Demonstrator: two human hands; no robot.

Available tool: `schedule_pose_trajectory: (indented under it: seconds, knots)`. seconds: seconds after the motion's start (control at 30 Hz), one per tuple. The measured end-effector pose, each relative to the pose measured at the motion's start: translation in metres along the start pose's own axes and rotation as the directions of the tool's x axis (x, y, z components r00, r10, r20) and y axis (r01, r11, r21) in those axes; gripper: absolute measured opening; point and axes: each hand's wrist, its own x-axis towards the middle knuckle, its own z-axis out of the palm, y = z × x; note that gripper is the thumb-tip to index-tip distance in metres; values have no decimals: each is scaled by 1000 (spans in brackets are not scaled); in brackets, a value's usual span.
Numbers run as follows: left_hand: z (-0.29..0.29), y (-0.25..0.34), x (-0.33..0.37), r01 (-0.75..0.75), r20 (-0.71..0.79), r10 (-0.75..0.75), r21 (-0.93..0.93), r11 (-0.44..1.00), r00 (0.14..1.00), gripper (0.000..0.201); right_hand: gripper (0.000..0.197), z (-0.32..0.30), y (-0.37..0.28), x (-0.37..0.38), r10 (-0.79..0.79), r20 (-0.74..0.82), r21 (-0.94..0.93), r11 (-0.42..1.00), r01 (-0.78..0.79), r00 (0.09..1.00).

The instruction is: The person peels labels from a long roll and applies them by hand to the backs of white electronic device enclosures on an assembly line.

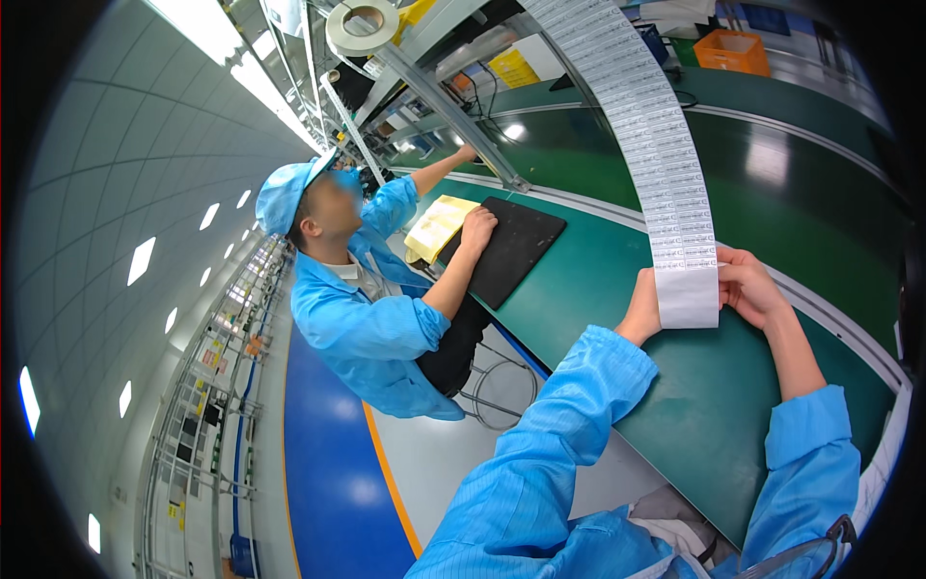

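A long white strip of printed labels (666, 174) hangs down from the upper edge of the view, its lower end blank. My left hand (640, 311) grips the left edge near that end, the fingers partly hidden behind the strip. At the opposite edge, my right hand (750, 288) pinches the strip between thumb and fingers. Both hands are over the green tabletop (704, 405), in blue sleeves.
A co-worker (357, 289) in blue sits to the left, one hand on a black mat (516, 246) beside a yellow sheet (442, 224). A metal post (449, 116) rises beyond the mat, near a roll of tape (363, 24). An orange crate (731, 53) stands far right.
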Motion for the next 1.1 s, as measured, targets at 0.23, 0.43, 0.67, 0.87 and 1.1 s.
schedule_pose_trajectory:
  seconds: [0.23, 0.43, 0.67, 0.87, 1.1]
  knots:
    - [-11, 5, -3, -174, -48, 223, 473, 864, 974, 24, 30, -2, 6, 2, 57, 93, -15, 998, -56, 994]
    - [-31, -15, 2, -27, -162, 58, 185, 982, 985, 25, 35, 11, -3, -3, 128, 118, -87, 989, -118, 985]
    - [-32, -12, 0, -26, -129, 62, 269, 963, 990, 26, 37, 4, -5, -5, 191, 136, -189, 968, -164, 972]
    - [-26, -9, 1, -34, -129, 64, 219, 975, 990, 26, 40, 5, -1, -7, 59, 177, -25, 998, -56, 982]
    - [-10, -9, 3, -113, 8, 113, 28, 993, 994, 33, 51, 2, -4, -7, -80, 99, 131, 989, 67, 992]
